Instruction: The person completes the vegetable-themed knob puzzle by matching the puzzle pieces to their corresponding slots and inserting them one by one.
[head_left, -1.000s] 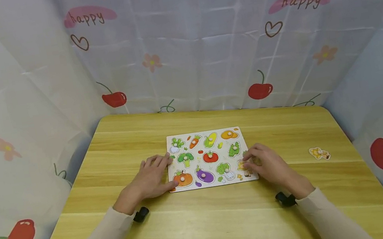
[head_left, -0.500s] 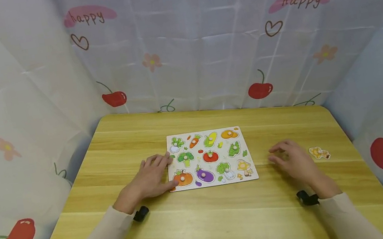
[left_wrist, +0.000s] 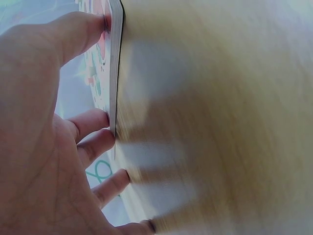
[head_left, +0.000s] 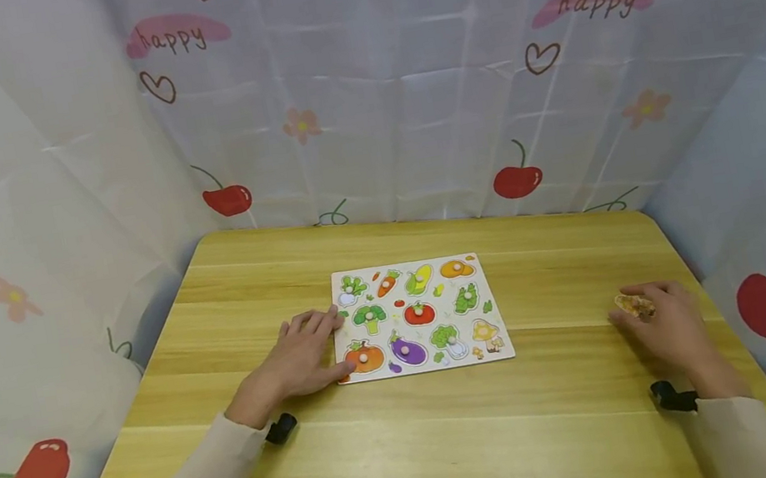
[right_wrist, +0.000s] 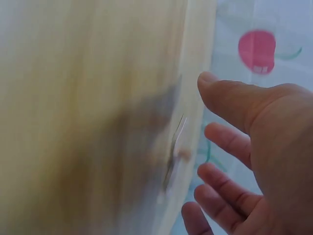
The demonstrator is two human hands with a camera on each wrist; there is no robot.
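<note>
A vegetable peg puzzle board (head_left: 444,313) lies flat on the table, with knobbed pieces in it. My left hand (head_left: 300,358) rests at its left edge, thumb and fingertips touching the board's side and the fingers spread; the left wrist view shows the board's edge (left_wrist: 116,63) by the thumb. The mushroom picture (head_left: 486,336) at the board's lower right shows no knob. Far to the right, my right hand (head_left: 671,322) hovers over a loose mushroom puzzle piece (head_left: 635,305). In the right wrist view that piece (right_wrist: 173,154) lies on the table, apart from the relaxed fingers.
The wooden table (head_left: 419,453) has rounded corners, and its right edge passes near my right hand. White curtains (head_left: 361,107) with cherry prints stand around the back and sides.
My right hand has moved right, from the board's mushroom picture to above the loose mushroom puzzle piece. My left hand has stayed at the board's left edge.
</note>
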